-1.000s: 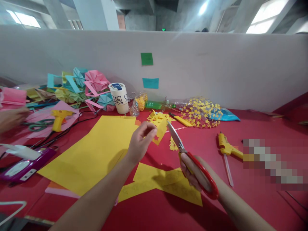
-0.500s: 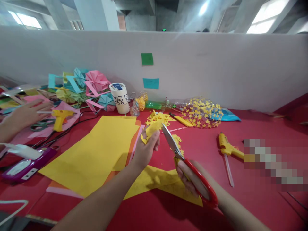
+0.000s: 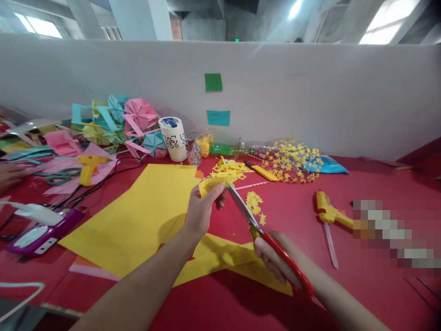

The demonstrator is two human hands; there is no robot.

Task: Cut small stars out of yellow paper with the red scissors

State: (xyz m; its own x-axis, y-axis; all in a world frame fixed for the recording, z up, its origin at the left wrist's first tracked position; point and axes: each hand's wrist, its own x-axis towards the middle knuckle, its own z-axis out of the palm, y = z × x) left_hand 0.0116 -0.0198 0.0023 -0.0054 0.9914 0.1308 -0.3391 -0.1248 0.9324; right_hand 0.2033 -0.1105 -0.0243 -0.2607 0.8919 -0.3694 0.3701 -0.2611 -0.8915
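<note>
My left hand [image 3: 203, 207] pinches a small yellow paper piece [image 3: 210, 184] near the middle of the view. Red-handled scissors [image 3: 241, 204] are in my right hand [image 3: 275, 255], their blades nearly together and their tip at the right edge of that piece. Under my hands lie cut yellow paper strips [image 3: 220, 255] on the red table. A small pile of yellow stars [image 3: 254, 202] is beside the blades, and a heap of yellow scraps [image 3: 229, 169] lies just beyond my left hand. Large yellow sheets [image 3: 138, 220] are stacked to the left.
A yellow glue gun [image 3: 329, 211] lies right, another [image 3: 89, 168] left, near a purple power strip [image 3: 48, 234]. Behind stand a white cup [image 3: 173, 140], a green bottle [image 3: 222, 149] and a bag of stars [image 3: 292, 161]. Another person's hand [image 3: 10, 177] shows at far left.
My left hand has shifted slightly left with the paper piece, and the scissor tip has followed. At the left, the other person's hand has drawn back from the glue gun toward the frame edge.
</note>
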